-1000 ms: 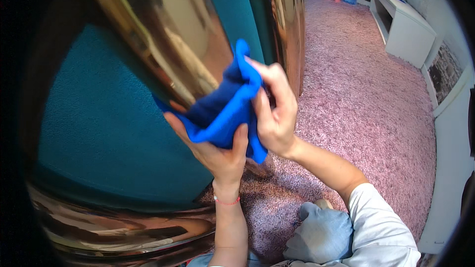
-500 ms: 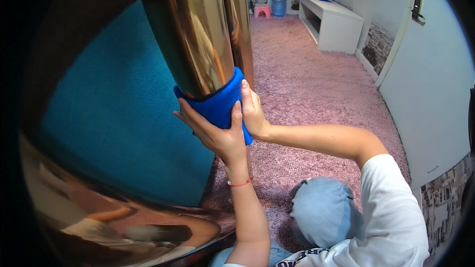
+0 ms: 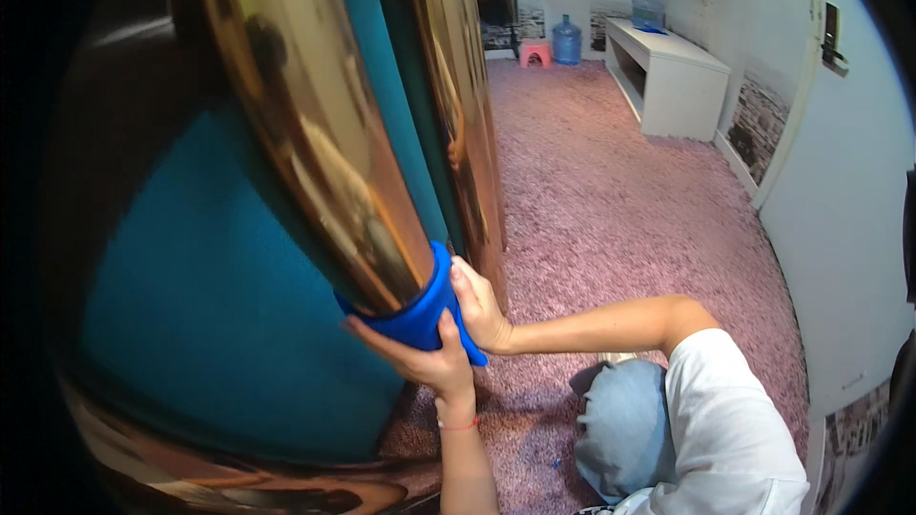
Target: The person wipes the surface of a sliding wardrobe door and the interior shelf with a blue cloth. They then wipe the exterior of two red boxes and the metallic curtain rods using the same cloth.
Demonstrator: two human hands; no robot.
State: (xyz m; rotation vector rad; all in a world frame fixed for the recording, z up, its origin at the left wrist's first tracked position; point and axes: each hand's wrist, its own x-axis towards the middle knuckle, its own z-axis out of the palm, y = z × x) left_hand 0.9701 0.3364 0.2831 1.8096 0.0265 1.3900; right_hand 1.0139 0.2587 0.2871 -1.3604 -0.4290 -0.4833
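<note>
A blue cloth point(image 3: 416, 319) is wrapped around part of a shiny gold post point(image 3: 329, 148), low down on it. My left hand point(image 3: 429, 360) grips the cloth from the near side, thumb up and fingers spread around the post's left. On the right side my right hand point(image 3: 479, 307) presses the cloth, its thumb pointing up. The cloth's right edge hangs below my right palm. Most of the right fingers are hidden behind the post and cloth. A red string circles my left wrist.
A second gold post point(image 3: 453, 105) stands just behind, with teal panels point(image 3: 239, 296) beside the posts. Curved gold trim point(image 3: 267, 486) runs below. Pink carpet point(image 3: 592, 219) leads to a white bench point(image 3: 682, 86), a pink stool point(image 3: 535, 52) and blue water jugs point(image 3: 567, 40). A white door point(image 3: 840, 219) is at right.
Both hands and the blue cloth have slid down the gold post, exposing more of it above. The view has shifted a little, so the room's far things sit lower.
</note>
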